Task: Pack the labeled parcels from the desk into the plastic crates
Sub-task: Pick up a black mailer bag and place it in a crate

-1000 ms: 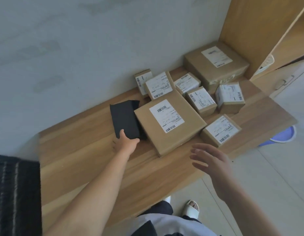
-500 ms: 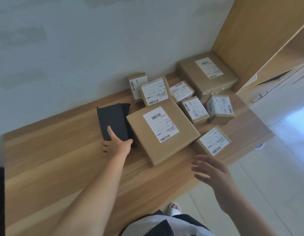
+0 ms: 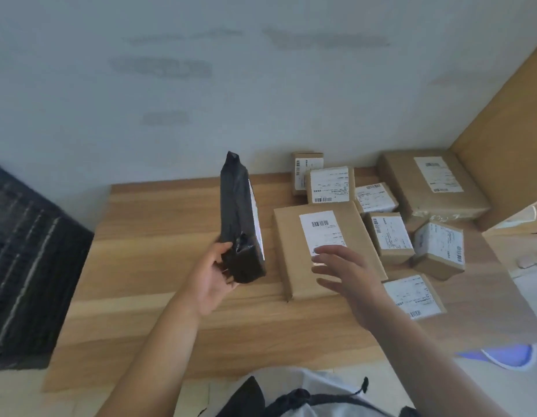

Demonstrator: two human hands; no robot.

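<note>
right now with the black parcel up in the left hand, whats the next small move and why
Probably swing the black parcel left toward the dark slatted crate at the desk's left end. The left hand already grips its lower end and holds it upright, off the wooden desk. The right hand hovers open over the large brown parcel, which looks like the following pick.

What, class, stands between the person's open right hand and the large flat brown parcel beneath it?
Nothing visible. The right hand hovers with spread fingers directly over the large flat brown parcel, covering part of its label. The left hand grips the black parcel off to the side.
</note>
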